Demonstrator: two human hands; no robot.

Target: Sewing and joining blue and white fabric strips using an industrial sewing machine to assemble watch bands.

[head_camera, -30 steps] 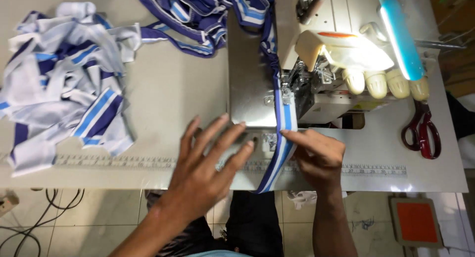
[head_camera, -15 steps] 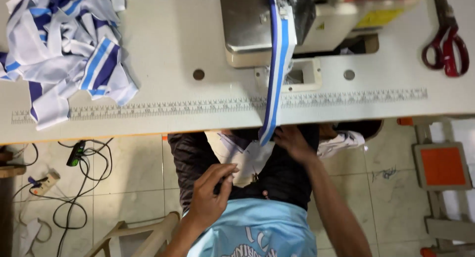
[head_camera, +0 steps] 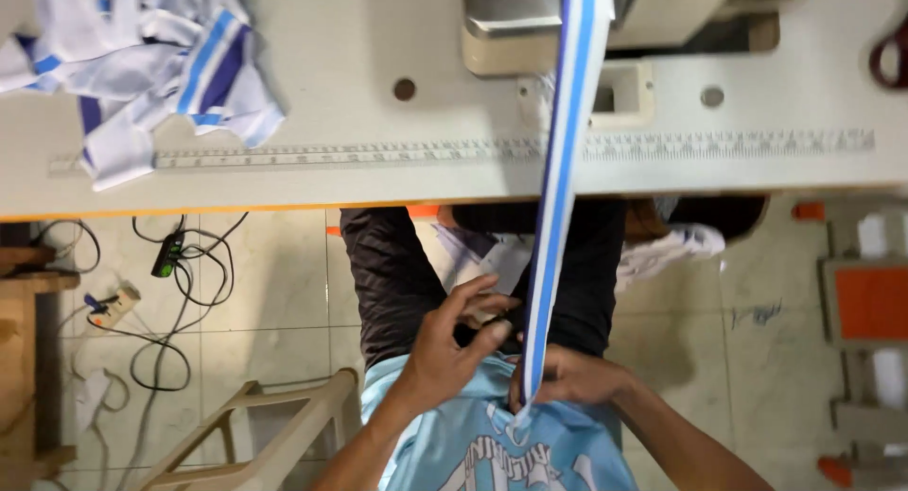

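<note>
Striped strip (head_camera: 558, 217) of blue and white cloth hanging taut from sewing machine (head_camera: 530, 27) over table (head_camera: 378, 169) edge down to lap. Right hand (head_camera: 567, 377) closed around strip's lower end, fingers curled shut on it. Left hand (head_camera: 449, 349) just beside strip, fingers half open, thumb and forefinger near the cloth; grip not clear. Pile of striped cloth (head_camera: 142, 65) on table, far left. Measuring tape (head_camera: 378, 152) along table edge.

Sewing machine (head_camera: 567, 23) and red scissors (head_camera: 891, 61) cut off by frame edges.
</note>
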